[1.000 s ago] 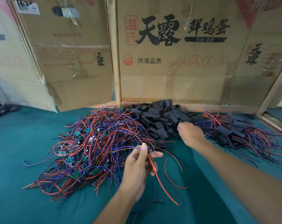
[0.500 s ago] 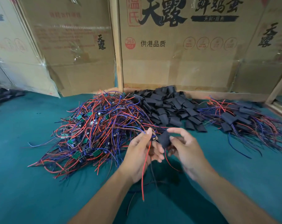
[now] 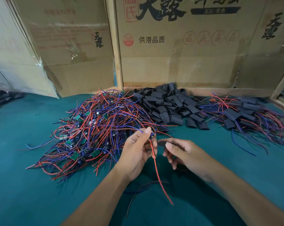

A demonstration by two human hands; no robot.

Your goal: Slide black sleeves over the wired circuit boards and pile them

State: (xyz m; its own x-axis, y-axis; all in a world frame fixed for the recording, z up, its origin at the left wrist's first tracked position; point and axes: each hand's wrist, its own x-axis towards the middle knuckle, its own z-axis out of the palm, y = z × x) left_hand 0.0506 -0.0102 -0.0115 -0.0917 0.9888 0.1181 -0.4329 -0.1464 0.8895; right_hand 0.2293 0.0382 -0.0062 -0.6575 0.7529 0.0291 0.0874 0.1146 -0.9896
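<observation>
Brown cartons [image 3: 178, 51] printed with black Chinese characters stand along the back of a bench [image 3: 24, 185] covered in teal cloth. On the cloth lie three heaps. At the left is a big tangle of red and blue wires with small green boards [image 3: 92, 131] mixed in. Just right of it, against the cartons, is a heap of loose black sleeves [image 3: 169, 105]. Farther right lies the finished pile [image 3: 245, 115], where black sleeves sit among red and blue wires.

Both hands are raised over the cloth in front of the heaps, close together but apart. The left hand [image 3: 138, 154] pinches one wired board [image 3: 152, 135] between its thumb and fingertips at the top; the board itself is small and dark and mostly hidden. A red wire [image 3: 159, 173] hangs from it past the palm toward the near edge, and a dark wire curves on the cloth below. A blue wire runs from the fingertips back toward the tangle.

The right hand [image 3: 185, 154] has its fingers curled, and the thumb and forefinger pinch a black sleeve [image 3: 160, 143] that points toward the left hand. The sleeve is blurred and seen edge-on, so whether any wire has entered it cannot be told. It is just beside the board, not over it.
</observation>
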